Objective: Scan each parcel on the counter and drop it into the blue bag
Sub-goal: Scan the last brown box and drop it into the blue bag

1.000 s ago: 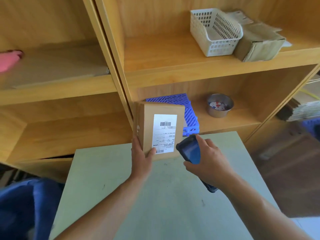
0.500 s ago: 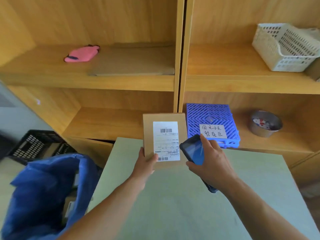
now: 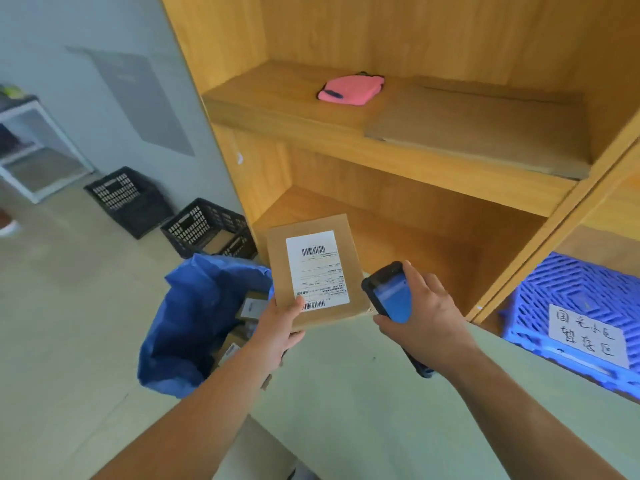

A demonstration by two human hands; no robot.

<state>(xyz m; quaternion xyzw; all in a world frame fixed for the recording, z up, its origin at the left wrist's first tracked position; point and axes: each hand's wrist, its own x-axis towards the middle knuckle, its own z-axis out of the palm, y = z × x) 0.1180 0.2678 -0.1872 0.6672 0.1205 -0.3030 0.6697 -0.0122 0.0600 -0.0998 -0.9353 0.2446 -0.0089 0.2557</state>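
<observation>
Gripping a flat brown cardboard parcel (image 3: pixel 313 271) by its lower corner above the crumpled blue bag (image 3: pixel 194 317), my left hand (image 3: pixel 277 327) stays clear of my right hand (image 3: pixel 420 317), wrapped around a glossy black handheld scanner (image 3: pixel 389 294).

In front of me stands a wooden shelf unit (image 3: pixel 398 157), its boards a warm yellow-brown, set against a pale grey-blue wall (image 3: pixel 86 64). The floor (image 3: pixel 69 323) to my left is light beige, with two black crates (image 3: pixel 207 228) on it near the wall and a white cabinet (image 3: pixel 31 147) farther off. Soft, even light fills the room.
</observation>
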